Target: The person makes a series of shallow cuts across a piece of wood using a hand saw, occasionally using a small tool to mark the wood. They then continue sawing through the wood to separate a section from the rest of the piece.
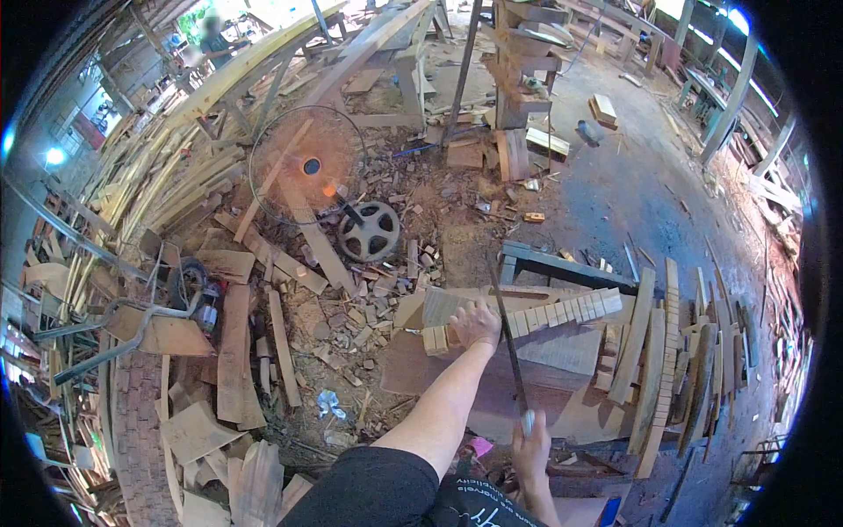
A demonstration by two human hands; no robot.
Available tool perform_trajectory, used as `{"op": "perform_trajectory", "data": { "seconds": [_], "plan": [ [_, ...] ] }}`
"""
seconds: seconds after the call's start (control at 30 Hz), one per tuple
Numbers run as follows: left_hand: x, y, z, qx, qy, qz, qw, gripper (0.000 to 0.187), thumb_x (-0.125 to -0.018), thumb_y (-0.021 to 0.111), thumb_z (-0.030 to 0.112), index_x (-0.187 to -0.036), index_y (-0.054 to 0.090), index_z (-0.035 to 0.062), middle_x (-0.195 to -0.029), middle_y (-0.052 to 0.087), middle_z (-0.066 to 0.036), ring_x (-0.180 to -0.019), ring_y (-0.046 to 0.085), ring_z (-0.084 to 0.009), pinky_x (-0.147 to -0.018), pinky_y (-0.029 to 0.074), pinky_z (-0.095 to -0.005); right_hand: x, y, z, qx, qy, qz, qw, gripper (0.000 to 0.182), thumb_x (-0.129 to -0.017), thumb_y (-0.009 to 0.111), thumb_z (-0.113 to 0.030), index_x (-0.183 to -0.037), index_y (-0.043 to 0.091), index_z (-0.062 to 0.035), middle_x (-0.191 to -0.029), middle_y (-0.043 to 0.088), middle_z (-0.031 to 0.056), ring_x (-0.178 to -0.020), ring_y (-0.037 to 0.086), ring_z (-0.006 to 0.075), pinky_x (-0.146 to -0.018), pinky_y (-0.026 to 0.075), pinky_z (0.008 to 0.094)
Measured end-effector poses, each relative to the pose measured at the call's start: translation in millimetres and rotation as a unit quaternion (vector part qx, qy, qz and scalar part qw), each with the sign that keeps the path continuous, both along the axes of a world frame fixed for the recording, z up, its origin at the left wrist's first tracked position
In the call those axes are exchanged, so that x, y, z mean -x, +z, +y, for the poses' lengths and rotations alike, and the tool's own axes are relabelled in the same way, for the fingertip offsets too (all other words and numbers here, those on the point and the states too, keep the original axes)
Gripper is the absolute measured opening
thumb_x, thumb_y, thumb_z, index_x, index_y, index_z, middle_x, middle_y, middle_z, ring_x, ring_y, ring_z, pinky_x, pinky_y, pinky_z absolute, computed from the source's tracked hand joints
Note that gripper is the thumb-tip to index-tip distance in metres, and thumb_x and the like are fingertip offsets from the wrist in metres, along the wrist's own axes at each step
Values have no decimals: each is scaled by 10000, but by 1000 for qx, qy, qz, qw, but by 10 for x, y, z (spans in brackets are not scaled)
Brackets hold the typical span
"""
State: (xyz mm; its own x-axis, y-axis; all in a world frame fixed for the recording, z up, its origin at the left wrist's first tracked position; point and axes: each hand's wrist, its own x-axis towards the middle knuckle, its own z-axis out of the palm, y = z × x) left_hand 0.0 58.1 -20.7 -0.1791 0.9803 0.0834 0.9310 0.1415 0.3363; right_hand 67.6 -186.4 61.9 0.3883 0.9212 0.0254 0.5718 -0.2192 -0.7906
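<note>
A long wooden strip point(562, 311) with evenly spaced crosswise cuts lies slantwise on a flat wooden board point(492, 364). My left hand point(476, 323) is closed over the strip near its left end, pressing it against the board. In my right hand point(530, 446) is the handle of a handsaw point(511, 347). Its narrow dark blade points away from me and crosses the strip just right of my left hand. The blade's cutting edge is too thin to make out.
A standing fan point(312, 165) with a round cage is ahead on the left. Long strips point(663, 369) lean on the right. A wheelbarrow point(158, 329) stands at left, and wood offcuts point(369, 321) litter the floor. Another person point(213, 44) is far back.
</note>
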Motion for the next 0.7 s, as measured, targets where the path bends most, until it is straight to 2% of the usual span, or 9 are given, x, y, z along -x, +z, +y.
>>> {"op": "perform_trajectory", "data": {
  "seconds": [0.07,0.17,0.3,0.4,0.53,0.6,0.63,0.7],
  "plan": [
    [8,49,-21,-4,10,-7,1000,208,-832,520,265,-871,677,135,-947,664,-79,-920,596,-270,-785,387,-454,-53,38,-546,93,-20,9,995,208,-875,598,-164,-940,451,-31,-715,566,218,-707,592,449,-588,462,450],
    [16,55,-1,12,-6,7,1000,214,-837,519,274,-847,674,127,-950,664,-81,-921,596,-269,-788,385,-454,-33,36,-534,103,-28,6,994,210,-876,593,-163,-932,442,-28,-711,565,224,-715,588,458,-588,454,467],
    [29,-32,11,-1,-19,26,999,235,-835,525,291,-851,689,124,-951,664,-80,-925,596,-271,-800,388,-456,-9,-304,447,16,-2,23,1000,252,-861,620,-165,-925,418,-28,-719,568,251,-731,564,487,-584,431,500],
    [44,-12,2,-3,-20,34,999,244,-831,529,295,-866,698,122,-956,663,-79,-929,595,-275,-807,392,-456,-27,-387,597,41,-1,2,999,261,-860,626,-173,-934,421,-28,-717,566,248,-727,562,485,-585,433,498],
    [12,33,-4,15,-5,9,1000,245,-821,532,283,-865,698,109,-973,650,-95,-939,582,-290,-812,387,-460,-51,-51,-216,43,20,-24,999,259,-889,607,-180,-970,427,-12,-718,563,232,-689,578,464,-581,444,472],
    [5,40,-13,22,-6,8,1000,245,-822,530,283,-859,698,109,-966,651,-89,-938,582,-286,-807,390,-461,-4,82,-439,135,-23,25,990,259,-888,606,-173,-982,432,-5,-737,573,245,-689,576,471,-584,438,491],
    [11,45,-20,22,-11,8,1000,246,-819,531,285,-860,699,109,-961,651,-87,-936,583,-281,-806,392,-462,17,67,-392,138,-21,26,990,259,-888,606,-173,-982,432,-5,-737,573,245,-689,576,471,-584,438,491],
    [19,32,7,17,-12,10,1000,247,-816,533,286,-861,699,109,-956,652,-85,-935,584,-277,-805,393,-463,14,-27,-54,64,-18,-17,998,266,-871,619,-182,-962,429,-19,-747,581,269,-741,580,483,-604,441,516]
  ]
}}
